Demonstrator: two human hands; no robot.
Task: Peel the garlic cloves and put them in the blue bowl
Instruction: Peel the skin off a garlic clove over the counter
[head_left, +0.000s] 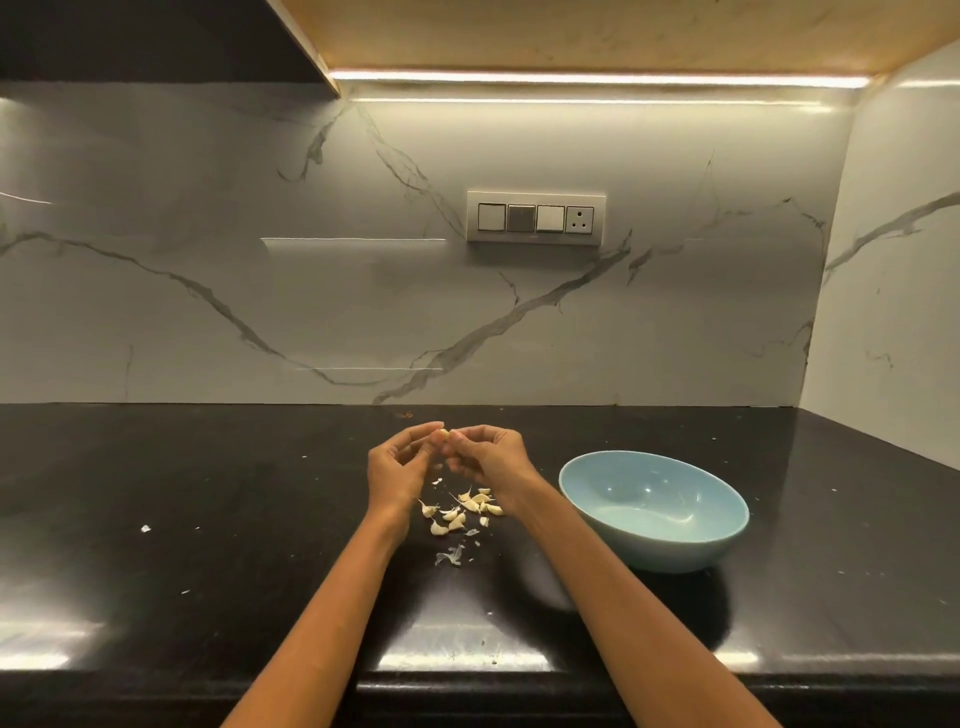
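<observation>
Above the black counter (208, 519) we pinch one garlic clove (444, 434) between left hand (397, 467) and right hand (488, 457), apparently peeling it; unpeeled cloves (462, 509) lie below. Next, probably, it goes into the blue bowl (654, 512), seemingly empty, near our right.

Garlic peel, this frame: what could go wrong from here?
1. Both hands, left hand and right hand, pinch one small clove in the air above the counter; it may slip and fall.
2. The blue bowl looks empty and sits off to the right, so the clove could drop in transfer.
3. Skin scraps lie by the clove pile and may get mixed in.
</observation>
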